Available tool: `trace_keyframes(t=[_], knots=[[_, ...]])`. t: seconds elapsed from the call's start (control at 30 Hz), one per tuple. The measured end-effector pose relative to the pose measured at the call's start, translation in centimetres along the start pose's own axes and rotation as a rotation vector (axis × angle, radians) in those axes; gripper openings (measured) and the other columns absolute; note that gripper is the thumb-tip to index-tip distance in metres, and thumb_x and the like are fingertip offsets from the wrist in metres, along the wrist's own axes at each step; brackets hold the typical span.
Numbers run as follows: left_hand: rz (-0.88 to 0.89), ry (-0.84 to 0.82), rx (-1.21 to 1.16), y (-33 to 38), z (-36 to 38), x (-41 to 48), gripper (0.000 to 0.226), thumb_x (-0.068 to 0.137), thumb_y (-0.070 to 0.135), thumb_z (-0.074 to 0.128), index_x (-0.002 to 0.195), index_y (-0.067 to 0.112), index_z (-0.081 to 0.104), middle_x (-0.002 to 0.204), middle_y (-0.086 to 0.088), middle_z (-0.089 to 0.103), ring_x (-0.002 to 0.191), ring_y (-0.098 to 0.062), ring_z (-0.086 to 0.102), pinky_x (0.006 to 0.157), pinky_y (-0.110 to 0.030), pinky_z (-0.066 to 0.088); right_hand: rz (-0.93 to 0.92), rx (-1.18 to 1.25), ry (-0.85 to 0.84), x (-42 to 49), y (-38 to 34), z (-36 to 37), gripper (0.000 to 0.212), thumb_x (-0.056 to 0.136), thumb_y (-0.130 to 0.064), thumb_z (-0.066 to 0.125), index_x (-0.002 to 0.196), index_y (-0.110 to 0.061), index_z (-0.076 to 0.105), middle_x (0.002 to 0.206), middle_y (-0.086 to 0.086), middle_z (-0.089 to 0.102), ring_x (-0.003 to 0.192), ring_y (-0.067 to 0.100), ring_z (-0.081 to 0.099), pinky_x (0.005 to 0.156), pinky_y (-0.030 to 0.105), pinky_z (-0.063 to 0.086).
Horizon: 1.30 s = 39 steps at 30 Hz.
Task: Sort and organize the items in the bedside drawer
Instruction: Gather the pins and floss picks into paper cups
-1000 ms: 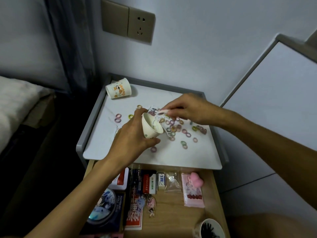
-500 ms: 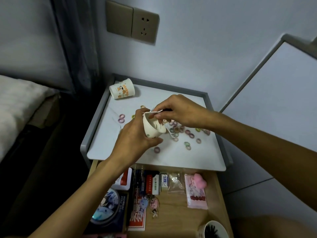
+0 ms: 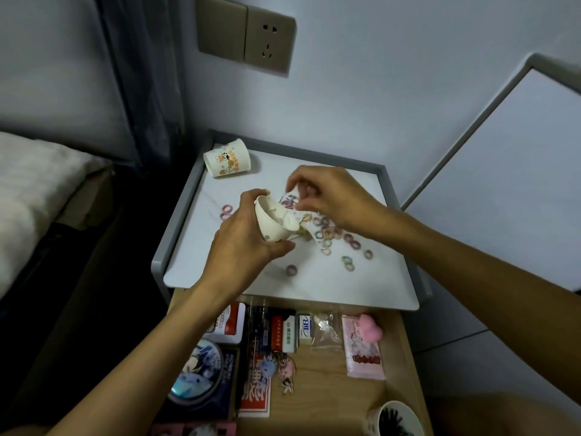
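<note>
My left hand (image 3: 242, 247) grips the cup (image 3: 276, 223), right hand (image 3: 333, 196) pinches a hair tie (image 3: 306, 192); loose ties (image 3: 355, 245) beyond await sorting.

wall socket (image 3: 269, 42) | curtain (image 3: 141, 73) left of it | bed (image 3: 31, 190) far left | white panel (image 3: 518, 184) right

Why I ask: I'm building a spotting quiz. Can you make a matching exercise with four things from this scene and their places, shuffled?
Things
1. printed cup
2. plain cup
3. hair ties
4. pink packet

Places
A. in the open drawer
B. tilted in the left hand
C. on its side at the back left of the tabletop
D. scattered over the tabletop

Pairs: 1-C, 2-B, 3-D, 4-A
</note>
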State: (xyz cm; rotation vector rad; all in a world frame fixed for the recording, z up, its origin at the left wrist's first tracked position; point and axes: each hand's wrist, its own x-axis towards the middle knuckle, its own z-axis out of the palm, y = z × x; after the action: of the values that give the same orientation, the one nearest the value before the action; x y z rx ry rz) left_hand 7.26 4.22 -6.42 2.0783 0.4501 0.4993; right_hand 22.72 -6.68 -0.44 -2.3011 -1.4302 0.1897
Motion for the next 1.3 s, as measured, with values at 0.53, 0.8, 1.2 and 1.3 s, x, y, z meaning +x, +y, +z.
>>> trace_keyframes(t=[0.53, 0.8, 1.2, 1.3], knots=[[-0.039, 0.020, -0.017, -0.1, -0.8, 0.4, 0.080, 0.069, 0.032, 0.088, 0.131, 0.030, 0.037, 0.114, 0.004, 0.058, 0.101, -0.020, 0.055, 0.076, -0.030, 0.046, 0.639, -0.154, -0.123, -3.2, 9.1, 5.1, 0.021, 0.092, -0.021, 0.058, 0.083, -0.005, 0.068, 0.075, 0.011, 0.069, 0.069, 0.025, 0.066, 0.060, 0.031, 0.044], [-0.043, 0.029, -0.023, 0.0, -0.8, 0.5, 0.081, 0.068, 0.032, 0.088, 0.131, 0.031, 0.037, 0.114, 0.003, 0.057, 0.099, -0.021, 0.057, 0.075, -0.036, 0.055, 0.632, 0.080, 0.004, 0.1, 8.0, 2.8, 0.023, 0.092, -0.020, 0.065, 0.092, 0.003, 0.068, 0.082, 0.015, 0.068, 0.068, 0.019, 0.057, 0.065, 0.030, 0.042], [-0.047, 0.141, -0.114, -1.2, -3.7, 1.3, 0.075, 0.069, 0.026, 0.087, 0.127, 0.034, 0.040, 0.099, 0.024, 0.054, 0.091, 0.000, 0.058, 0.076, -0.031, 0.056, 0.283, -0.278, -0.172, 4.1, 6.0, 6.2, 0.040, 0.081, -0.036, 0.077, 0.111, -0.016, 0.062, 0.111, 0.004, 0.060, 0.101, 0.023, 0.057, 0.077, 0.031, 0.044], [-0.048, 0.146, -0.128, -1.2, -3.9, 1.3, 0.074, 0.069, 0.024, 0.088, 0.123, 0.038, 0.038, 0.097, 0.025, 0.054, 0.087, 0.006, 0.057, 0.073, -0.025, 0.055, 0.328, -0.288, -0.152, 4.3, 5.9, 6.9, 0.040, 0.082, -0.035, 0.077, 0.114, -0.012, 0.067, 0.116, 0.008, 0.065, 0.106, 0.027, 0.060, 0.078, 0.028, 0.041]])
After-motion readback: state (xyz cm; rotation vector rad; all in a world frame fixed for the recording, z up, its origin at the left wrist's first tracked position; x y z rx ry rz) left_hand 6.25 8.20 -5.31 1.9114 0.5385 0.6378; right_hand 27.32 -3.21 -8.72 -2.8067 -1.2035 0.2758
